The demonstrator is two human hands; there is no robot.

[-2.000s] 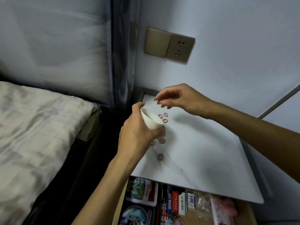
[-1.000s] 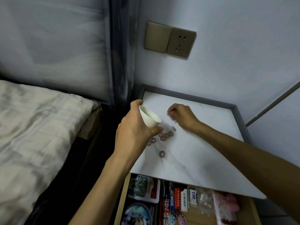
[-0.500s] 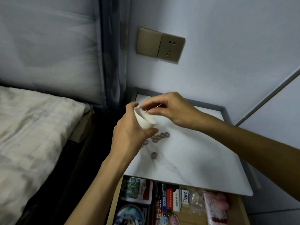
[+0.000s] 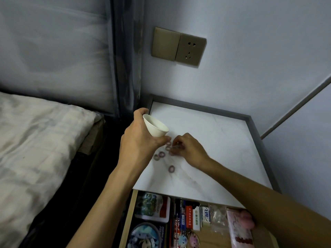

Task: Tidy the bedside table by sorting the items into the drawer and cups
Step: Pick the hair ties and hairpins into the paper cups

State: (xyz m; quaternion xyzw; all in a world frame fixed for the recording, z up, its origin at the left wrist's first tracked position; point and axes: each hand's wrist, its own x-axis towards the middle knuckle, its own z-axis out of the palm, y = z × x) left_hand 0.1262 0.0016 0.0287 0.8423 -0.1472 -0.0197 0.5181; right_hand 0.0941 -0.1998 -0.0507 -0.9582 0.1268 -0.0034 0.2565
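**A:** Where is everything sitting?

**B:** The left hand (image 4: pixel 138 140) is gripping the cup (image 4: pixel 155 127), with its fingers (image 4: pixel 162 140) wrapped round the wall. It is holding the cup tilted in the air above the surface (image 4: pixel 223 136), near the left edge. The rings (image 4: pixel 161 154) are lying loose on the surface just below it, and one ring (image 4: pixel 171 169) is lying apart, nearer the drawer (image 4: pixel 202 237).

**A:** And the right hand?

**B:** The right hand (image 4: pixel 188 149) is reaching down into the cluster with its fingers bunched. Blur is hiding whether a ring is pinched, so I cannot tell.

**A:** How will they handle?

**B:** I am judging the rings tiny, light and likely to skid on that smooth top. Pinching one across the band with two fingertips looks best. The cup is looking light and rigid, so mid-wall is suiting it.

**A:** Any writing?

**B:** The packets in the drawer are showing red and blue print that is too small to read. The cup is showing none.
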